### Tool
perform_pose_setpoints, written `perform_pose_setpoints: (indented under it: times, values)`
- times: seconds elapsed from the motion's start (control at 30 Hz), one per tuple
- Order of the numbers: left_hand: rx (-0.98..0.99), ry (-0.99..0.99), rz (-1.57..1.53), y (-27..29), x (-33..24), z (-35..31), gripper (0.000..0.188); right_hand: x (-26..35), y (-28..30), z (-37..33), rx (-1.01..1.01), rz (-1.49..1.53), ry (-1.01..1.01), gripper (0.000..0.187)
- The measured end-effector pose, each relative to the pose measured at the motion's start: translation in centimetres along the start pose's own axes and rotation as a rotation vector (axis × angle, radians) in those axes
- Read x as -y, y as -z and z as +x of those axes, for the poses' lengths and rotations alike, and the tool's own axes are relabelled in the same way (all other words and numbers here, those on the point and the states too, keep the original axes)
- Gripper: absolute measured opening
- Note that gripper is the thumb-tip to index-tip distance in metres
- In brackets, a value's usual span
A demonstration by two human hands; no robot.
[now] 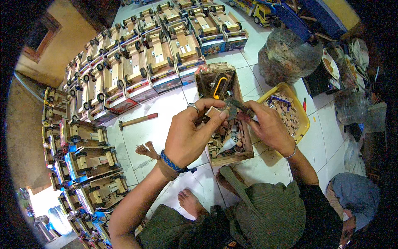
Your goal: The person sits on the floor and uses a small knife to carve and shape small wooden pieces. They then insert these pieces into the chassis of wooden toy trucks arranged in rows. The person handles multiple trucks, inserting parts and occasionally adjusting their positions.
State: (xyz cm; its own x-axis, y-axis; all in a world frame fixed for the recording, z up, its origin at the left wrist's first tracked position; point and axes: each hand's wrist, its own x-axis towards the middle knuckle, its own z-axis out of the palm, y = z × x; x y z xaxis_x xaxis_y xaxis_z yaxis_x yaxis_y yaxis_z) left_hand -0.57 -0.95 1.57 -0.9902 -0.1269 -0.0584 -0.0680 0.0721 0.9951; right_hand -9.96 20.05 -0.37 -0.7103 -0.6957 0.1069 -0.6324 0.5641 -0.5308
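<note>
Pale wood: small block pinched in the left hand, above the crate, toward its left edge; grip narrow, thumb and fingers on the block. Right hand close beside, grip wrapped round a dark tool, working end just by the left fingertips; contact with block hard to tell.

Crate wooden, on tiled floor. Scraps heaped in its near part, up to the near edge; yellow handle in the far part. Off crate's right edge: yellow tub, loaded with wood pieces, purple strip on top near the far edge. Small red item on floor, just outside tub's right edge.

Left of crate, well apart: hammer, flat on floor, head leftward. Beyond crate's far edge: toy trucks in rows, wheels up. Stump beyond tub's far edge. Blue cord round left wrist.
</note>
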Motion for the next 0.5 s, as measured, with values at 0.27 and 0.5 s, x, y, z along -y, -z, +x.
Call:
perform_pose_setpoints:
  times: [0.27, 0.5]
  values:
    - [-0.071, 0.347, -0.451, -0.4, -0.3, 0.5, 0.029, -1.0, -1.6, 1.3, -0.19, -0.483, 0.196, 0.032]
    - [-0.176, 0.342, -0.58, -1.8, 1.2, 1.2, 0.03, -2.6, -1.4, 2.8, -0.19, -0.666, 0.315, 0.038]
